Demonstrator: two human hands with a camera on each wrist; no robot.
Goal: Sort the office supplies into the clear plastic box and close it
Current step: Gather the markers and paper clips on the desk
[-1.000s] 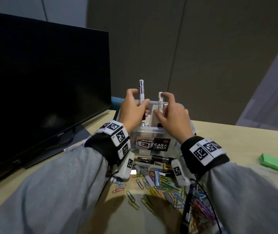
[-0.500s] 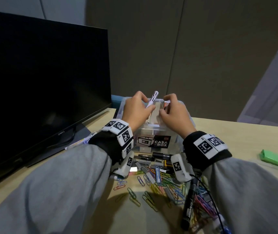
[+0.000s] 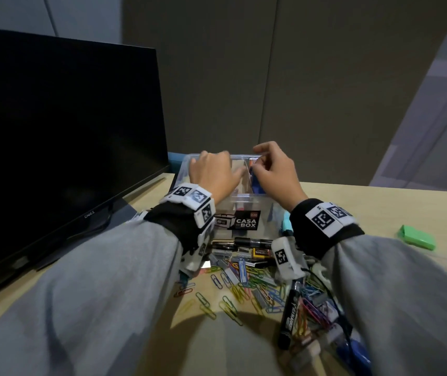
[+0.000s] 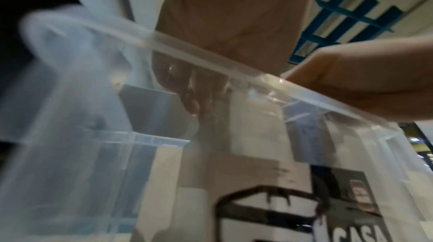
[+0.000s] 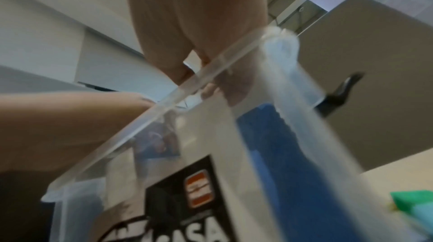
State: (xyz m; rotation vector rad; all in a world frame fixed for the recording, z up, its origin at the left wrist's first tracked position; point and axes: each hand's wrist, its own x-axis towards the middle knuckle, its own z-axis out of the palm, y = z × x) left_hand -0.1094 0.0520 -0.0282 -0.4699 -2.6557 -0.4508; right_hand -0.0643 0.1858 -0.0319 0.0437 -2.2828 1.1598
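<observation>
The clear plastic box [image 3: 246, 198] with a black CASA BOX label stands open on the desk ahead of me. My left hand [image 3: 214, 166] reaches palm down over its left half. In the left wrist view its fingers [image 4: 187, 95] hang fairly straight inside the box wall [image 4: 211, 57], with nothing seen between them. My right hand [image 3: 265, 169] hovers over the right half with curled fingers, just above a blue object [image 3: 256, 185] in the box. The right wrist view shows those fingers [image 5: 234, 92] behind the rim [image 5: 164, 105], above the blue object [image 5: 269, 134]. No pen is visible.
Several coloured paper clips [image 3: 244, 289] are strewn between my forearms, with a black marker [image 3: 290, 313] and black pens [image 3: 244, 242] by the box front. A green block [image 3: 417, 237] lies at the right. A black monitor [image 3: 62, 131] fills the left.
A second ago each hand held a white pen upright above the box. Both hands have dropped into the box, and the pens are now out of sight.
</observation>
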